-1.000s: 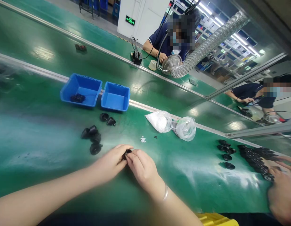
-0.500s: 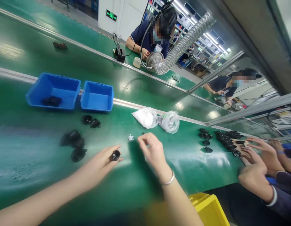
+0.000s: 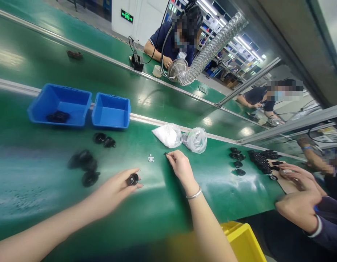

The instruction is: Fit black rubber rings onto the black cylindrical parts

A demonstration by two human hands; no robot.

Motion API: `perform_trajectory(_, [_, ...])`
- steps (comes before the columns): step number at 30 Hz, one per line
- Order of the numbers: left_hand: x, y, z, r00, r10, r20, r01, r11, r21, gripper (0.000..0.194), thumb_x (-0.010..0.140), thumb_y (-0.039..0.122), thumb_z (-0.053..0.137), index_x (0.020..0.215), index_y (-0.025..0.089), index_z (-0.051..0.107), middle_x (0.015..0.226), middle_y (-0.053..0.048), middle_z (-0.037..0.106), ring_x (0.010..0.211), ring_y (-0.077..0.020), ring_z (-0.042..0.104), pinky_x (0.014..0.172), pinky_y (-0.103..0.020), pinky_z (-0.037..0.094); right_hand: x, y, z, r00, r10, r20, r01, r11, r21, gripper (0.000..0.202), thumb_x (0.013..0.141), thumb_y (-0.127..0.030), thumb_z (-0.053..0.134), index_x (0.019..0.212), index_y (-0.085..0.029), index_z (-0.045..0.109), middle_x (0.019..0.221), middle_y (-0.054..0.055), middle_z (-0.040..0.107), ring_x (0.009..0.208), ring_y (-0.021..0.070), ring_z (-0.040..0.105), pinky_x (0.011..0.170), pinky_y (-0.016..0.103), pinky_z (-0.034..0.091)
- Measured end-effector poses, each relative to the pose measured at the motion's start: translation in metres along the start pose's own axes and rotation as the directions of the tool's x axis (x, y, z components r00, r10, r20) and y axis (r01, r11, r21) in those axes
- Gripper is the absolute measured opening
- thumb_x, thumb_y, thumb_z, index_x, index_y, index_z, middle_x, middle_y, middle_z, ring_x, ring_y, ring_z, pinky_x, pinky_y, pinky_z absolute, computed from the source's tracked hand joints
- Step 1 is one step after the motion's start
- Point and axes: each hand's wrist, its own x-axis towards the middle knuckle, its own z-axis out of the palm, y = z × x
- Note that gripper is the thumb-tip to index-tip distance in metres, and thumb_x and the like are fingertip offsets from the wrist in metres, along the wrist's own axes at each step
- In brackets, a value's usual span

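Observation:
My left hand (image 3: pixel 124 182) holds a round black plastic part (image 3: pixel 133 179), its hollow side facing up, above the green bench. Thumb and fingers close around its edge. My right hand (image 3: pixel 179 163) has its fingertips pinched at a tiny black piece (image 3: pixel 165 154) on the bench; I cannot tell whether it is lifted. A few small white pieces (image 3: pixel 151 158) lie between my hands. Behind my right hand sit a clear bag of white pieces (image 3: pixel 168 135) and a second clear bag (image 3: pixel 196 140). Several black round parts (image 3: pixel 88 162) lie left of my left hand.
Two blue bins, a larger one (image 3: pixel 34 111) holding dark parts and a smaller one (image 3: pixel 111 125), stand at the back left. A yellow bin (image 3: pixel 243 242) is at the lower right. To the right, a co-worker's hands (image 3: pixel 299 178) work beside piled black parts (image 3: pixel 259 162). Another person sits opposite.
My right hand has moved from beside the white pieces to the tiny black piece, its fingertips now pinched there. My left hand keeps the round black part in nearly the same place.

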Motion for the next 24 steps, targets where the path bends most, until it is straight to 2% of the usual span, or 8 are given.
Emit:
perform_trajectory(3, [0.000, 0.001, -0.001, 1.000, 0.014, 0.017, -0.013, 1.000, -0.005, 0.054, 0.088, 0.038, 0.058, 0.138, 0.024, 0.044, 0.132, -0.012, 0.058, 0.114, -0.0266, 0.065, 0.102, -0.042, 0.048, 0.000, -0.001, -0.003, 1.000, 0.007, 0.006, -0.007, 0.999, 0.037, 0.014, 0.090, -0.025, 0.056, 0.080, -0.019, 0.062, 0.077, 0.005, 0.063, 0.073, 0.0197, 0.061, 0.069, 0.032, 0.049])
perform_trajectory(5, [0.001, 0.002, -0.001, 1.000, 0.012, 0.026, -0.011, 1.000, -0.007, 0.053, 0.089, 0.036, 0.057, 0.139, 0.022, 0.043, 0.128, -0.012, 0.061, 0.113, -0.0260, 0.065, 0.099, -0.041, 0.049, -0.003, -0.014, -0.004, 1.000, 0.007, 0.007, -0.007, 0.998, 0.067, 0.014, 0.090, -0.026, 0.056, 0.079, -0.019, 0.062, 0.075, 0.005, 0.063, 0.069, 0.0184, 0.060, 0.065, 0.030, 0.048])
perform_trajectory(9, [0.003, 0.000, 0.000, 1.000, 0.024, -0.009, -0.025, 0.999, -0.048, 0.053, 0.086, 0.035, 0.060, 0.136, 0.020, 0.046, 0.115, -0.011, 0.067, 0.105, -0.0263, 0.068, 0.093, -0.040, 0.052, -0.018, -0.065, 0.006, 0.994, -0.100, 0.051, 0.084, 0.963, 0.257, 0.013, 0.092, -0.025, 0.057, 0.083, -0.020, 0.064, 0.079, 0.003, 0.063, 0.071, 0.0150, 0.059, 0.067, 0.027, 0.049])
perform_trajectory(13, [0.004, 0.001, -0.001, 0.998, 0.053, -0.045, -0.052, 0.999, 0.016, 0.050, 0.084, 0.033, 0.062, 0.131, 0.020, 0.052, 0.090, -0.003, 0.068, 0.081, -0.0204, 0.068, 0.077, -0.031, 0.053, -0.033, -0.103, 0.027, 0.962, -0.262, 0.081, 0.201, 0.873, 0.445, 0.007, 0.092, -0.022, 0.058, 0.089, -0.021, 0.065, 0.083, 0.003, 0.061, 0.076, 0.0145, 0.059, 0.069, 0.026, 0.050])
perform_trajectory(16, [0.004, 0.005, -0.002, 0.998, 0.065, -0.026, -0.061, 0.991, 0.121, 0.046, 0.085, 0.032, 0.059, 0.129, 0.019, 0.054, 0.069, 0.005, 0.055, 0.060, -0.0137, 0.054, 0.059, -0.024, 0.044, -0.036, -0.107, 0.039, 0.956, -0.278, 0.091, 0.208, 0.863, 0.460, 0.007, 0.092, -0.019, 0.058, 0.092, -0.020, 0.065, 0.086, 0.004, 0.060, 0.080, 0.0146, 0.060, 0.071, 0.027, 0.051])
perform_trajectory(18, [0.004, 0.007, -0.003, 0.998, 0.057, -0.013, -0.054, 0.985, 0.164, 0.045, 0.085, 0.032, 0.058, 0.129, 0.019, 0.054, 0.065, 0.006, 0.048, 0.055, -0.0119, 0.046, 0.053, -0.022, 0.036, -0.035, -0.106, 0.041, 0.954, -0.285, 0.095, 0.211, 0.860, 0.465, 0.006, 0.092, -0.018, 0.059, 0.091, -0.020, 0.065, 0.086, 0.003, 0.060, 0.080, 0.0143, 0.060, 0.072, 0.026, 0.051])
perform_trajectory(20, [0.004, 0.008, -0.004, 0.998, 0.060, -0.001, -0.059, 0.985, 0.162, 0.046, 0.085, 0.031, 0.057, 0.129, 0.018, 0.053, 0.069, 0.005, 0.050, 0.058, -0.0121, 0.046, 0.053, -0.022, 0.034, -0.033, -0.104, 0.039, 0.948, -0.302, 0.104, 0.222, 0.857, 0.466, 0.006, 0.091, -0.016, 0.060, 0.090, -0.020, 0.065, 0.085, 0.003, 0.060, 0.080, 0.0140, 0.060, 0.072, 0.025, 0.051])
perform_trajectory(24, [0.005, 0.004, -0.004, 0.996, 0.088, 0.007, -0.088, 0.988, 0.125, 0.044, 0.085, 0.031, 0.058, 0.127, 0.019, 0.054, 0.083, 0.000, 0.060, 0.069, -0.0147, 0.055, 0.061, -0.024, 0.042, -0.033, -0.104, 0.033, 0.925, -0.362, 0.120, 0.277, 0.854, 0.441, 0.010, 0.092, -0.014, 0.059, 0.096, -0.020, 0.066, 0.087, 0.004, 0.061, 0.082, 0.0140, 0.061, 0.073, 0.025, 0.051])
